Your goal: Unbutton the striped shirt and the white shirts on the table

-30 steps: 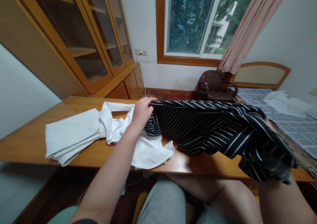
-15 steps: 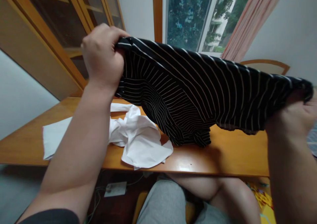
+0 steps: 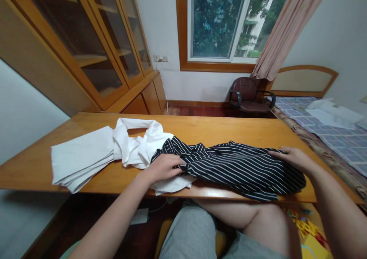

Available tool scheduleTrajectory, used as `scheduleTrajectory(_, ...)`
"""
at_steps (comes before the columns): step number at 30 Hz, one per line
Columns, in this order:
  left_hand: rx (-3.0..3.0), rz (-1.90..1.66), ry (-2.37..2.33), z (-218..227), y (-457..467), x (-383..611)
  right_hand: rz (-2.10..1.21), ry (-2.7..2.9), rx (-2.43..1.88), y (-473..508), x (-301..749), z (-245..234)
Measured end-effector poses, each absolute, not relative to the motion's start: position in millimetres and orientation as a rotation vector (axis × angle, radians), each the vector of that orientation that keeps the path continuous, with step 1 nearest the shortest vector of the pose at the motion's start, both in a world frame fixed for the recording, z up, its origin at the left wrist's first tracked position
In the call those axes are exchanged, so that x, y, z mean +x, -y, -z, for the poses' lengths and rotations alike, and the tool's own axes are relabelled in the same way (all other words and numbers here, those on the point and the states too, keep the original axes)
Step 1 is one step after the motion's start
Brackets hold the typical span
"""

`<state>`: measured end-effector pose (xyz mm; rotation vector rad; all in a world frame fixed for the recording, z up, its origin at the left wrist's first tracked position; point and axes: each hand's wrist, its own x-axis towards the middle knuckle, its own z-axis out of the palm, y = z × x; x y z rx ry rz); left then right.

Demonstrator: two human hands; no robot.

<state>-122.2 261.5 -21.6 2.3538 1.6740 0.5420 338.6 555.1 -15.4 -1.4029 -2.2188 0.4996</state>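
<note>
One striped cloth (image 3: 229, 167) lay on the single table (image 3: 218, 127), spread between the two hands. Its left end was at the left hand (image 3: 164, 167), whose thumb and fingers pinched a bunched fold. Its right end lay beneath the right hand (image 3: 295, 159), fingers extended over it; whether they gripped, I couldn't tell. The white cloth (image 3: 140, 148), one piece or several, touched the striped one's left end. One chair (image 3: 248, 93) stood beyond.

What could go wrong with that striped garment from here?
The black fabric garment with white stripes overlaps the crumpled white cloth, so pulling it could drag both. Its near folds, by the front edge of the brown wooden table, might slip off. The left hand, at the overlap, might snag both.
</note>
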Motion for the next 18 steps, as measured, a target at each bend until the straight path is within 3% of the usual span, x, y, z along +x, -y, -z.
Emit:
scheduleTrajectory(4, 2.297, -0.412, -1.612, 47.5, -240.5, -100.5, -0.834, 2.580, -1.344, -565.4, 353.1, 30.1)
scheduleTrajectory(12, 2.130, -0.491, -1.529, 24.6, -259.7, -93.5, -0.645, 2.528, -0.963, -528.5, 270.4, 37.5)
scheduleTrajectory(18, 2.187, -0.880, -2.059, 28.1, -291.7, -91.4, -0.402, 2.512, -1.019, -503.7, 192.3, 81.6)
